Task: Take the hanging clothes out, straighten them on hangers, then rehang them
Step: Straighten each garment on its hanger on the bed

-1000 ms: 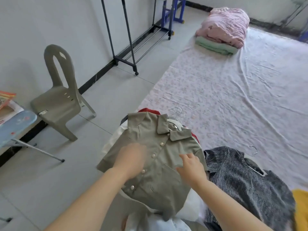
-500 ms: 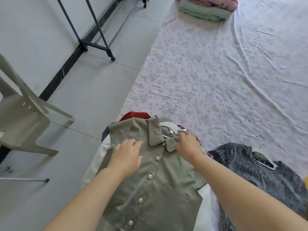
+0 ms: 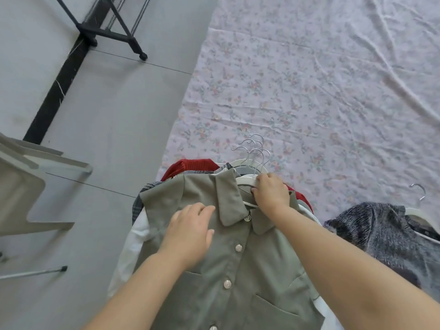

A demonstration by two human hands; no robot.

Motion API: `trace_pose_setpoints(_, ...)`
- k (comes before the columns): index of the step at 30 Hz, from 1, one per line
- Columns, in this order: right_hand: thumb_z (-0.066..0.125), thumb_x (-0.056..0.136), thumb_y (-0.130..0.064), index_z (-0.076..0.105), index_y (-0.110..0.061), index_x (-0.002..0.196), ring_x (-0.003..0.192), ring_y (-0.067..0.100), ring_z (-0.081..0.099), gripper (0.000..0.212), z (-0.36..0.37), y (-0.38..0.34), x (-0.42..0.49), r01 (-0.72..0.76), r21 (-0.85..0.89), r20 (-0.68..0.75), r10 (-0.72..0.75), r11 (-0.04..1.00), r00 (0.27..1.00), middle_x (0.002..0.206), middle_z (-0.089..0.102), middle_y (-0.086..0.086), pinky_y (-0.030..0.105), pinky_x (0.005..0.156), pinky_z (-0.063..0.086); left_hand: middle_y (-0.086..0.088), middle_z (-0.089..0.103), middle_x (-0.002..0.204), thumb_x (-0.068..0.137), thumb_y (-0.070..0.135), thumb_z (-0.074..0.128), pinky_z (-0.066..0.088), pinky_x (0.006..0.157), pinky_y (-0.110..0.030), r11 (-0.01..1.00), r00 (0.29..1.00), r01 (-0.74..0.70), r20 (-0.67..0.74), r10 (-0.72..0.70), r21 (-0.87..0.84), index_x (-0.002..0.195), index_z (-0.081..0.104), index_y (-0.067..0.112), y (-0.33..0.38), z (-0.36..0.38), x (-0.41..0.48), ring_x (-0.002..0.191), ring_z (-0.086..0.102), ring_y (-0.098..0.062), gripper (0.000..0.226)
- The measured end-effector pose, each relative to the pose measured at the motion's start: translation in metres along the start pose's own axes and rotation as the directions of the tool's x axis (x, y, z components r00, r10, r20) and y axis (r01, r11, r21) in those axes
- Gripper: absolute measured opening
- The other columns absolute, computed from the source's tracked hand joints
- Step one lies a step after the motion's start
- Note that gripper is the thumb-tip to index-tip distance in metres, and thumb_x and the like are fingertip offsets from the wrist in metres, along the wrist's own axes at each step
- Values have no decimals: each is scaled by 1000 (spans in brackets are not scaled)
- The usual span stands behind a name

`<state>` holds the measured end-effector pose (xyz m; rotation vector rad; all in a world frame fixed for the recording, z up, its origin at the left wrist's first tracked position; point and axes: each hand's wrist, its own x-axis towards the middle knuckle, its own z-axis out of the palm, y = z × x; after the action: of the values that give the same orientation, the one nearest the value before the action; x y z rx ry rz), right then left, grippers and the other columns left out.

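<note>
My left hand lies flat, fingers straight, on the green shirt atop a clothes pile. My right hand grips its hanger. Straightening seems underway; nothing is rehung yet.

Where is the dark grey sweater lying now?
In the head view, the dark grey sweater lies at the lower right on the floral sheet, right of the olive shirt.
</note>
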<state>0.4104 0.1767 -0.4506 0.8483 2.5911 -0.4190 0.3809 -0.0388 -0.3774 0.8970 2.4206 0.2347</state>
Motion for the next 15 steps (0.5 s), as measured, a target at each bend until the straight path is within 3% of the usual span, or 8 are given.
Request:
trace_pose_setpoints(9,52,92,-22,56,-9,111,95,32,58,23,-31,2,-60,91,140,-234,-57,986,971,107,61,9,40,75,38,5,38,135,90,33,49,29,101,-31,999,996,-50,-80,49,-4,140,32,22,7,-31,0,126,34,-15,55)
trace_pose_setpoints(15,75,70,0,65,-2,82,62,35,62,15,-80,-13,-154,252,190,-457,-142,949,878,77,65,14,38,50,47,0,36,141,89,30,51,27,107,-35,990,975,-140,-178,135,-15,140,32,19,26,-75,-30,131,30,-19,55)
